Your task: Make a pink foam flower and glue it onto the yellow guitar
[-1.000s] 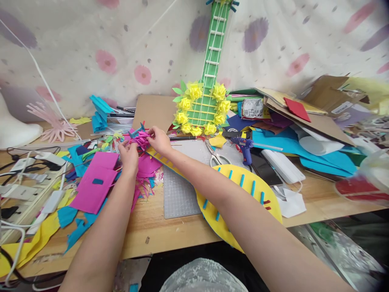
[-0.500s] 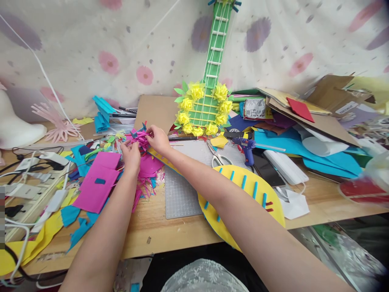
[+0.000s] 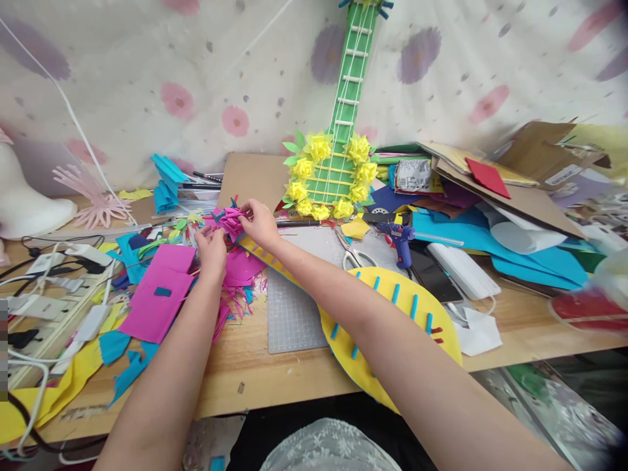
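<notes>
A yellow toy guitar [image 3: 417,327] made of craft sheet, with blue strips on its body, lies slantwise across the table, its neck [image 3: 260,253] pointing to the far left. At the end of that neck is a ruffled pink paper flower [image 3: 229,224] with small blue pegs around it. My left hand [image 3: 212,247] grips the flower's near left side, fingers bent. From the right, my right hand [image 3: 260,224] pinches its edge between thumb and fingers. My right forearm covers part of the guitar's body and neck.
A green guitar [image 3: 338,118] with yellow flowers leans against the curtain. Scissors [image 3: 358,258], a blue glue gun [image 3: 400,242] and a grey cutting mat [image 3: 294,320] lie near the neck. Left are pink sheets [image 3: 159,291], paper scraps and a power strip [image 3: 63,314] with cables.
The view has shifted very slightly. Both hands stay at the pink flower, with only small movements of the fingers.
</notes>
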Available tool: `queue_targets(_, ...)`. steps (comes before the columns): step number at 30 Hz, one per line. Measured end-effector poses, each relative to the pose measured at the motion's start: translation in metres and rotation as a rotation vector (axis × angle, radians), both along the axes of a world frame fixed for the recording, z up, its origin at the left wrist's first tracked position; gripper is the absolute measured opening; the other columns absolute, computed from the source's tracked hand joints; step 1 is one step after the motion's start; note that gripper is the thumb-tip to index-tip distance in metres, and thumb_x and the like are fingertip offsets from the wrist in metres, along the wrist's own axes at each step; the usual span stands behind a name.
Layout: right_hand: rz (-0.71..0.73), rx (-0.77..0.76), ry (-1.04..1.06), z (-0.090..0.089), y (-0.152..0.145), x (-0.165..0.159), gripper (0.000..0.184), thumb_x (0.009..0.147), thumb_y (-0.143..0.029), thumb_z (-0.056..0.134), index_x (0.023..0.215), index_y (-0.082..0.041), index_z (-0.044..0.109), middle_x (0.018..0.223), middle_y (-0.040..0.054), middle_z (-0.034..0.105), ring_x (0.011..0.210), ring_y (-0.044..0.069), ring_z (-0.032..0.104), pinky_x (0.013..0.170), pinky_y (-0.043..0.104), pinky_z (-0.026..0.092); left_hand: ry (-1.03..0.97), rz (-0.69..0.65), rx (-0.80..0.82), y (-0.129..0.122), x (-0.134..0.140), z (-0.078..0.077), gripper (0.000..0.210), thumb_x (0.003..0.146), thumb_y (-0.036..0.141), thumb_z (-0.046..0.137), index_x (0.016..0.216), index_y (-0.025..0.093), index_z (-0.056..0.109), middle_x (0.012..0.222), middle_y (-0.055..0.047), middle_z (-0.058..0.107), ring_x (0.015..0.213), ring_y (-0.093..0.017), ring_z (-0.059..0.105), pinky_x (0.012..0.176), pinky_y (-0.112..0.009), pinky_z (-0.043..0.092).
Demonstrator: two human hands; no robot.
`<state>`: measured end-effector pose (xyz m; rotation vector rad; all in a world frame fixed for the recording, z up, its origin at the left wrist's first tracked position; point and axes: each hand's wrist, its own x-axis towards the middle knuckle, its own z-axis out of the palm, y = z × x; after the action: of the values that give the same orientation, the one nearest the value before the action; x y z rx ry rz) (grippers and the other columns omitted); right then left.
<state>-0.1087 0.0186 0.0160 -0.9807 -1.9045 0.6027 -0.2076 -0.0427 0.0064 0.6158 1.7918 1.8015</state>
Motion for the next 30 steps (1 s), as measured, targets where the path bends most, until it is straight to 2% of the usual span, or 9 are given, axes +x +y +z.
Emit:
queue_targets(4, 0.001, 0.025, -0.002, 0.002, -0.001, 0.002, 0.005, 0.082, -0.019, 0.053, 0.087, -0.02, 0.054, 0.089, 0.0014, 0.062, 0.089, 0.016, 0.055, 0.082, 0.031, 0.045, 0.019, 0.001, -0.035, 0.001, -0.001, -0.001, 0.037, 0.073, 0.018, 0.051, 0.108, 0.018, 0.041, 0.085, -0.004, 0.059, 0.076, -0.014, 0.062, 0.071, -0.029, 0.05)
queue_targets(12, 0.049, 0.201, -0.114, 0.007, -0.012, 0.008, 0.01, 0.083, -0.017, 0.05, 0.09, -0.02, 0.056, 0.093, 0.0033, 0.061, 0.094, 0.019, 0.052, 0.083, 0.031, 0.043, 0.015, -0.022, -0.019, -0.004, 0.001, 0.002, 0.04, 0.067, 0.011, 0.051, 0.105, 0.02, 0.041, 0.082, -0.001, 0.057, 0.066, -0.011, 0.058, 0.065, -0.026, 0.048)
queue_targets(19, 0.077, 0.215, -0.105, 0.009, -0.011, 0.018, 0.018, 0.077, -0.009, 0.045, 0.087, -0.019, 0.056, 0.092, 0.0041, 0.061, 0.094, 0.019, 0.051, 0.086, 0.032, 0.042, 0.032, 0.062, -0.011, -0.009, 0.002, 0.012, 0.04, 0.061, 0.006, 0.049, 0.098, 0.019, 0.043, 0.08, 0.0, 0.054, 0.07, -0.012, 0.059, 0.069, -0.026, 0.048)
queue_targets(25, 0.139, 0.253, -0.034, 0.007, -0.009, 0.022, 0.017, 0.077, -0.01, 0.046, 0.087, -0.019, 0.056, 0.091, 0.0036, 0.061, 0.093, 0.018, 0.052, 0.086, 0.031, 0.043, -0.041, 0.032, 0.032, -0.007, -0.004, 0.003, 0.04, 0.056, 0.005, 0.05, 0.093, 0.021, 0.043, 0.08, 0.001, 0.054, 0.068, -0.011, 0.058, 0.064, -0.024, 0.047)
queue_targets(30, 0.139, 0.23, -0.025, 0.007, -0.003, 0.014, 0.017, 0.077, -0.009, 0.046, 0.087, -0.019, 0.056, 0.092, 0.0032, 0.062, 0.093, 0.018, 0.053, 0.086, 0.031, 0.044, -0.044, 0.034, 0.002, -0.006, -0.006, -0.001, 0.041, 0.052, 0.003, 0.049, 0.089, 0.021, 0.045, 0.077, 0.002, 0.056, 0.065, -0.011, 0.057, 0.058, -0.024, 0.046)
